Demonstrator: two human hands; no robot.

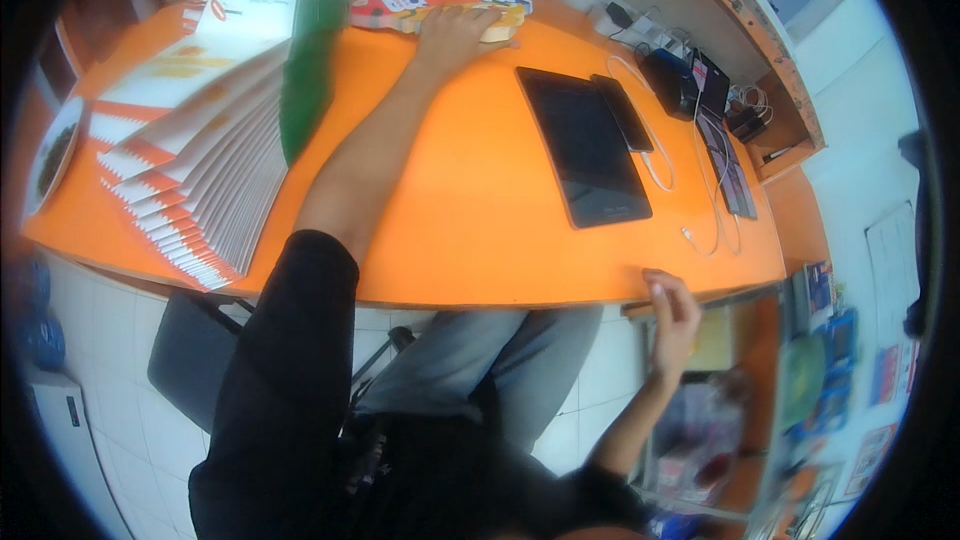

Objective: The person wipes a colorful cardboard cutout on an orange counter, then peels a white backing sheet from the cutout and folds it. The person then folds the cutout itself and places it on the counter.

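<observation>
At the far side of the orange table [450,232], my left hand [456,34] is on a stack of colourful printed packs [394,6]. Its fingers lie over the near right part and the thumb runs along the near edge. My right hand [675,319] hovers by the table's front edge, loosely bent, slightly blurred and holding nothing. Left of my left arm leans a tall fanned stack of white and orange printed sheets or folded cartons [225,157], with a green side [307,82]. It is unclear which they are.
Right of centre lie a black tablet [585,150] and a smartphone [622,112] beside a white cable [660,165]. Chargers, a dark box [667,82] and more cables crowd the back right. A bowl [56,154] stands at the left edge; a chair [195,360] is below.
</observation>
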